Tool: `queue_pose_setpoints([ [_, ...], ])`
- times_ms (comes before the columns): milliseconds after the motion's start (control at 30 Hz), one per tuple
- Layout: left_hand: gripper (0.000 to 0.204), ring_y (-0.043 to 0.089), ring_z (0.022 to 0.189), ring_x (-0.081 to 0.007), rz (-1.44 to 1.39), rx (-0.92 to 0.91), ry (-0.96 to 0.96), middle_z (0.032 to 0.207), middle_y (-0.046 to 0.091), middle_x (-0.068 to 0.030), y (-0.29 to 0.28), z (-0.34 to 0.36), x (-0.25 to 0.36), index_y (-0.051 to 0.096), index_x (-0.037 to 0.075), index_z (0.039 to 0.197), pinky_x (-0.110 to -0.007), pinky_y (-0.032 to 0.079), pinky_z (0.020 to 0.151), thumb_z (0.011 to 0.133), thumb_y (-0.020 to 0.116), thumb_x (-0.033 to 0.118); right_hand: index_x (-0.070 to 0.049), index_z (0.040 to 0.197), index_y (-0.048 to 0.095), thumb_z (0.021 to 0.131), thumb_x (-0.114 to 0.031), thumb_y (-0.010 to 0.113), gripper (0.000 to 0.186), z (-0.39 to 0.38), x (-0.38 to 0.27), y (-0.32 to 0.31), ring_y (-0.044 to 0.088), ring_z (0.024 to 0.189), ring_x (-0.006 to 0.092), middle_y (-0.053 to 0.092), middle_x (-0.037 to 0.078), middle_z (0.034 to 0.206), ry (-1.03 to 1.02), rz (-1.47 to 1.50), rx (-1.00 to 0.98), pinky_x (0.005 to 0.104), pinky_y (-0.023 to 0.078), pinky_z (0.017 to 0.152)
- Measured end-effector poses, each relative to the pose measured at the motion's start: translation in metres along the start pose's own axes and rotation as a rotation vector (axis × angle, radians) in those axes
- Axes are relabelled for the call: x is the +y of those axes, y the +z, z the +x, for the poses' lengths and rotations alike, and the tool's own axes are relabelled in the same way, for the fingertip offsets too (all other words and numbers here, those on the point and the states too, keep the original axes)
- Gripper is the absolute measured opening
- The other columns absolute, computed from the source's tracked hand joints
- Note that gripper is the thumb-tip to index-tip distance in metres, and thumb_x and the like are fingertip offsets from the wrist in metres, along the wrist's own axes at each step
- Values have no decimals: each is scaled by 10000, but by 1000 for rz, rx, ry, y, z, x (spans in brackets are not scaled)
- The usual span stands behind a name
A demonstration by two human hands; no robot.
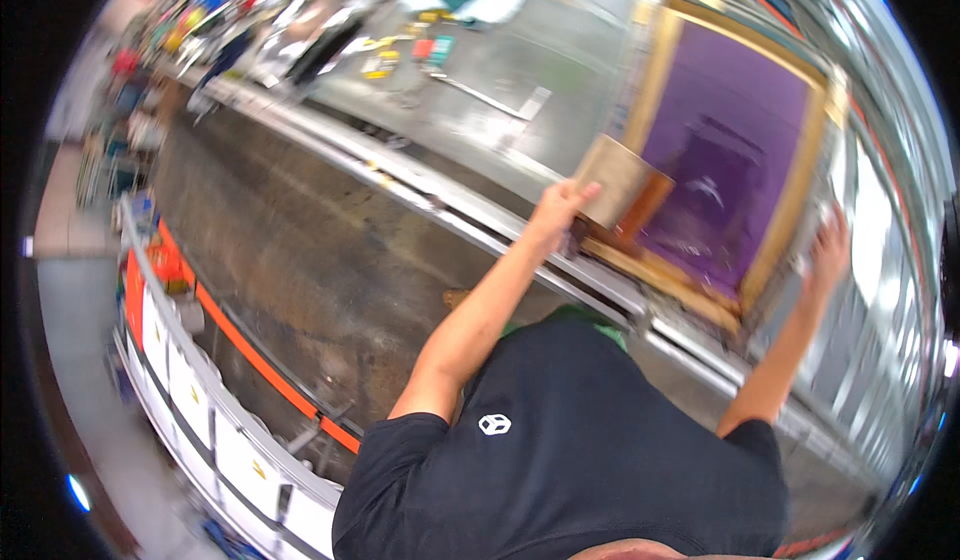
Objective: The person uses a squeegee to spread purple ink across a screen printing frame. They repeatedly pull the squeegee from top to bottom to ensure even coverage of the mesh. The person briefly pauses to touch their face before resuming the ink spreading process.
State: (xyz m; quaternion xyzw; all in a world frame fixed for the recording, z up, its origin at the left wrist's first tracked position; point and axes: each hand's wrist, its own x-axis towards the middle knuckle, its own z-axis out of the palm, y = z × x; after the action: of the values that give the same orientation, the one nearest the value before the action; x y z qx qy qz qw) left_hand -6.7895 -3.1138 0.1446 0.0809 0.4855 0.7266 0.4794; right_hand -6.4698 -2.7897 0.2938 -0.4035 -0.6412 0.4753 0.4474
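A screen-printing frame (660, 70) with yellowish edges lies on the bench, its purple mesh (735, 90) showing a darker rectangular area in the lower middle. My left hand (562, 212) is closed around one end of a squeegee (612, 182), a flat tan piece with an orange-brown strip along it. That squeegee is tilted over the frame's near left corner. Beyond the frame's right edge, my right hand (828, 250) reaches over the bench beside a small whitish blur. Motion smears its fingers, so I cannot make out whether they hold anything.
Yellow pieces (380, 64), a red and teal item (433, 51) and a metal angle strip (490, 97) lie on the grey bench. Cloths and clutter fill its far left. A metal rail (440, 210) runs along the near edge. An orange-striped barrier (240, 335) stands at left.
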Motion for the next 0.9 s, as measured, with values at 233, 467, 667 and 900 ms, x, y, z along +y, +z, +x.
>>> queue_pose_setpoints([
  [233, 582, 644, 1048, -123, -11, -18, 337, 1141, 703, -75, -114, -87, 214, 629, -13, 1309, -286, 512, 907, 892, 816, 347, -73, 1420, 597, 1023, -299, 630, 458, -68, -124, 205, 361, 612, 37, 472, -46, 778, 128, 260, 118, 202, 306, 556],
  [467, 541, 683, 1020, -166, -38, 282, 590, 1144, 718, -116, -306, -128, 308, 628, -69, 1275, -308, 539, 902, 878, 826, 241, -141, 1530, 491, 1038, -354, 542, 538, -57, -114, 413, 560, 1071, 175, 564, 62, 1090, -153, 101, -400, 321, 471, 960],
  [667, 534, 662, 985, -159, -92, 642, 750, 1064, 720, -105, -465, -183, 389, 674, -64, 1186, -307, 506, 887, 832, 859, 289, -103, 1436, 593, 1005, -390, 599, 518, -88, -142, 712, 538, 899, 126, 565, 49, 1021, 34, 365, -532, 306, 454, 833],
  [900, 450, 667, 1045, -165, -139, 1200, 875, 1141, 721, -87, -652, -289, 420, 655, -45, 1248, -326, 504, 950, 908, 776, 224, -94, 1400, 589, 1020, -268, 599, 418, -253, -128, 1125, 561, 832, 91, 632, 8, 994, 112, 520, -1182, 257, 435, 707],
])
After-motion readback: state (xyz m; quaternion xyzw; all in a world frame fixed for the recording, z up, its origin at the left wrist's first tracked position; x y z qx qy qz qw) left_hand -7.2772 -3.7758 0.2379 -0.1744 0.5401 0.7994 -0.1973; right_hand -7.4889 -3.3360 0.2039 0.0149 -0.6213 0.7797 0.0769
